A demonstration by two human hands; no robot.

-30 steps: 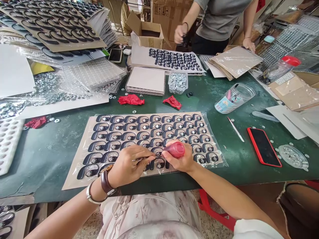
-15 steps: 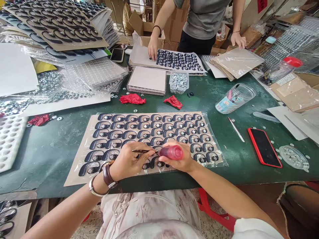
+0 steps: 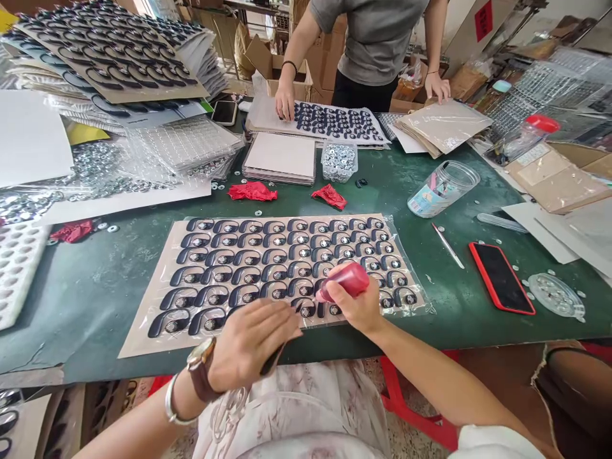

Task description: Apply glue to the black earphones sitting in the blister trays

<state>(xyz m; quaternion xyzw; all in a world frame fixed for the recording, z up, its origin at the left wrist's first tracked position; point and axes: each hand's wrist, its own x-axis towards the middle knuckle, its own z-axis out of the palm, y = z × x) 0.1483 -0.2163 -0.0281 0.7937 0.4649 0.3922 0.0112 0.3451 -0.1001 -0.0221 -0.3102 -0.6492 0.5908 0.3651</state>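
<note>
My right hand (image 3: pixel 361 306) is closed around a small red squeeze bottle (image 3: pixel 348 279), tilted with its narrow end down to the left, above the sheet. Closed and turned palm down, my left hand (image 3: pixel 255 341) is at the sheet's near edge. Under its fingers shows part of a slim dark tool (image 3: pixel 273 360), perhaps tweezers, mostly hidden. Beneath both hands lies a brown card sheet (image 3: pixel 143 331) under clear film. It carries rows of dark hook-shaped pieces (image 3: pixel 208 320), each with a round shiny stone-like part. My hands cover several of them.
Across the green table (image 3: pixel 95 280) a co-worker handles another sheet of dark pieces (image 3: pixel 335 121). Around the work are a tub of silver discs (image 3: pixel 339 160), red crumpled scraps (image 3: pixel 252 191), a clear jar (image 3: pixel 442 189), a red-cased phone (image 3: pixel 502 278) and stacked sheets (image 3: pixel 119 51).
My left hand has drawn back toward me and turned palm down, the slim tool swinging under it. My right hand has shifted slightly right with the bottle, which now leans more upward.
</note>
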